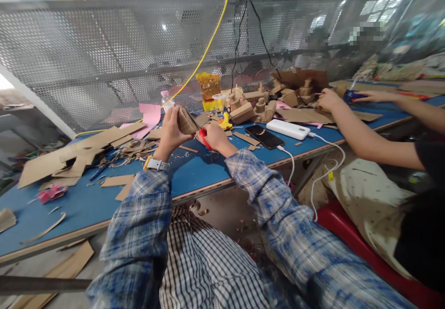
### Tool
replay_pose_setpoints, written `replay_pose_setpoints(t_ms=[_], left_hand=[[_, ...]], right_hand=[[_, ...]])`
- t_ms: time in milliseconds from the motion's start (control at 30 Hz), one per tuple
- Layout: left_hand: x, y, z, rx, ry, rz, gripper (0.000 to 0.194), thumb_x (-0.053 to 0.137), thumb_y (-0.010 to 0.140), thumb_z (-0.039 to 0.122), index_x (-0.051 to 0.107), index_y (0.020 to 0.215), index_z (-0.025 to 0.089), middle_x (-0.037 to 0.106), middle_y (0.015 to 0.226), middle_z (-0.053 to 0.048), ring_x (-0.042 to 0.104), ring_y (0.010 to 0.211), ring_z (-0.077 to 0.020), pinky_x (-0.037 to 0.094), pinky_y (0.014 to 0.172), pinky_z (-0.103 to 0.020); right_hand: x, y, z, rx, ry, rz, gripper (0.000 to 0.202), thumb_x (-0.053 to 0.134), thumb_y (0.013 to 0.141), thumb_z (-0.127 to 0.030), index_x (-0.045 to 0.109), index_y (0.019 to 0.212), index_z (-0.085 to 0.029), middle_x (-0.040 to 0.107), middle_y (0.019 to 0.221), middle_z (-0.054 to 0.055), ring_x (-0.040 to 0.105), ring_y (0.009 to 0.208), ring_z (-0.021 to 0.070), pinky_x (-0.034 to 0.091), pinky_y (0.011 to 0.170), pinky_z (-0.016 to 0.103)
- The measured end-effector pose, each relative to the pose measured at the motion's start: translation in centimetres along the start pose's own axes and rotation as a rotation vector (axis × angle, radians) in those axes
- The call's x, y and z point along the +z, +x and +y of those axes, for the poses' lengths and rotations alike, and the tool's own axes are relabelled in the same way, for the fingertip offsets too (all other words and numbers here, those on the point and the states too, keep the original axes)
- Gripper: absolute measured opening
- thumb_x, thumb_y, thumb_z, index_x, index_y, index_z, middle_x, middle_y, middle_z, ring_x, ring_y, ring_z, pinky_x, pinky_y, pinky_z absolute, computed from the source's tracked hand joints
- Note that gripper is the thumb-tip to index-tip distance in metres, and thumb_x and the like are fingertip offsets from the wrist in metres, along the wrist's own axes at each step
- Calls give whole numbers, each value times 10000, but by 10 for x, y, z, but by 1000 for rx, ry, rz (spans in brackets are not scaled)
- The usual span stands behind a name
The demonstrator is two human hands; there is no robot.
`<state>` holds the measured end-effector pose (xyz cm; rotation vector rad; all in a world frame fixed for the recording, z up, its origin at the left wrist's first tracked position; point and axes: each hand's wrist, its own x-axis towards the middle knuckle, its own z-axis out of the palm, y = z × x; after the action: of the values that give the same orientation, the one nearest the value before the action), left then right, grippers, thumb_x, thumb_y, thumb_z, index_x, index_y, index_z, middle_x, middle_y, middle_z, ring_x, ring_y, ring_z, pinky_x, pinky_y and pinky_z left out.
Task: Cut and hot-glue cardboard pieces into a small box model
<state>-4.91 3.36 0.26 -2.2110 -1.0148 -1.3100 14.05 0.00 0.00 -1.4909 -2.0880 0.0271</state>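
My left hand (172, 133) is closed around a small piece of folded brown cardboard (187, 122), held up above the blue tabletop. Beside it, my right hand (214, 136) grips scissors (204, 139) by their red handle. A thin dark blade runs along the cardboard's right edge; whether it is cutting in cannot be made out. Just behind my right hand lies a yellow tool (225, 122), probably a glue gun. Cardboard scraps and shavings (134, 149) are heaped to the left of my hands.
Large cardboard sheets (74, 154) and pink paper (150, 116) lie left. A black phone (265, 136) and a white power bank (288, 129) with cables are on the right. Cardboard constructions (260, 110) stand behind them. A co-worker's hand (328, 100) works at the right.
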Motion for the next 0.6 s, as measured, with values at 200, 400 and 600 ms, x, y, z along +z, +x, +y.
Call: replay_pose_setpoints(t_ms=[200, 400, 600], left_hand=[[-2, -2, -1, -20, -15, -13, 1018, 924, 517, 256, 418, 1398, 189, 559, 1251, -146, 577, 1156, -378, 511, 992, -533], [0, -3, -2, -17, -31, 3, 998, 920, 539, 279, 406, 1391, 206, 555, 1263, -140, 578, 1163, -371, 508, 1003, -538], [-5, 0, 4, 24, 30, -33, 991, 910, 525, 233, 431, 1391, 179, 578, 1233, -148, 583, 1149, -386, 508, 993, -541]], right_hand=[[2, -1, -1, -9, -9, 12, 378, 524, 966, -393, 768, 996, -105, 781, 1018, 176, 735, 977, 263, 456, 741, 278], [4, -4, -1, 7, 59, 15, 363, 548, 924, -422, 762, 919, -129, 781, 936, 143, 741, 924, 253, 455, 709, 270], [4, -6, -3, 11, -19, 17, 413, 591, 893, -444, 739, 1044, -90, 769, 1046, 200, 738, 1014, 316, 506, 785, 311]])
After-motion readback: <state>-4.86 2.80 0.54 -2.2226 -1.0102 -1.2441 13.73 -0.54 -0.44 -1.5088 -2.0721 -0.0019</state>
